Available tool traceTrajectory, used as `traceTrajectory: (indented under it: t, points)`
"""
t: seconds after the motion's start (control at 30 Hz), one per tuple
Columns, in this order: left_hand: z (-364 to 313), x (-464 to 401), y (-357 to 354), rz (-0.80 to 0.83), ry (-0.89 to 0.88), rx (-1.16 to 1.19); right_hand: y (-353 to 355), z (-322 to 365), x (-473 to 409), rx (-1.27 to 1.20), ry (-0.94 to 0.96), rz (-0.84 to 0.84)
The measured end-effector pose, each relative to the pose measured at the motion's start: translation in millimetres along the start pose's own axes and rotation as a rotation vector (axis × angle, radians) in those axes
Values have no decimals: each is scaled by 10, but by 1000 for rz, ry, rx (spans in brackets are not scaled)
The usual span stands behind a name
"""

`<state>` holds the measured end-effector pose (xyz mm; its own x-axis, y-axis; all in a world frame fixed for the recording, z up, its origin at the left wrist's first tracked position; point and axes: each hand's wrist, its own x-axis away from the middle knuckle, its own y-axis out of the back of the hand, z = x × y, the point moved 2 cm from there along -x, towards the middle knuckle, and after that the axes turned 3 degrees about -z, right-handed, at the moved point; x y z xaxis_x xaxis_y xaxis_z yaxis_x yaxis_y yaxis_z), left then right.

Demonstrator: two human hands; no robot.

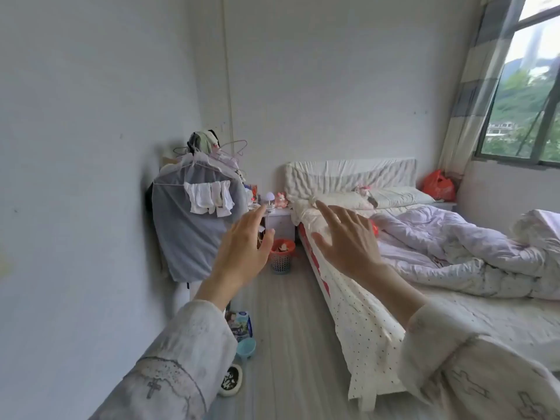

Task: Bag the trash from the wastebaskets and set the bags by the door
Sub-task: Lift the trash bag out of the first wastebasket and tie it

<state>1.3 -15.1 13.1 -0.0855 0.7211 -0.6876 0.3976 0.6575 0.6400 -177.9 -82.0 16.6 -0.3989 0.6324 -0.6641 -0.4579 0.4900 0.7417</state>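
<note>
Soft daylight enters from the window (pixel 527 95) at upper right, its panes glaring white. Walls look evenly lit, shadows faint. Wide-angle bending curves the frame edges; the whole picture seems slightly soft, perhaps motion-blurred.

Left hand (pixel 242 250), right hand (pixel 348 241) outstretched, empty

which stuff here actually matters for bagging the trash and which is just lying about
For the job:
- small mesh wastebasket with orange liner on the floor by the bed
- left hand and right hand, both open, holding nothing

Lying about:
- blue plastic bowl
- grey garment cover
- red plastic bag
- lilac duvet
</note>
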Motion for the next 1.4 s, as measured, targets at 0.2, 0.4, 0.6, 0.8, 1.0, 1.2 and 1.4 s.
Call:
traceTrajectory:
  t: [0.2,0.4,0.6,0.8,1.0,1.2,1.4]
  points:
    - [306,-228,-797,76,113,66,-731,-496,-128,-187,-135,51]
    - [1021,-721,-1777,137,189,125,-1749,-1067,-607,-295,-227,109]
    - [1852,-1558,-2651,149,343,199,-2754,-1585,-1521,-348,-270,197]
    - [2497,-2474,-3625,252,403,199,-3749,-2215,-2333,-386,-319,296]
    - [3203,-3342,-4835,300,487,231,-4908,-3049,-3267,-425,-320,359]
    - [3828,-4251,-5865,336,614,266,-5967,-3920,-4234,-471,-335,470]
    - [4588,-4975,-6599,332,731,240,-7053,-4402,-5177,-501,-321,570]
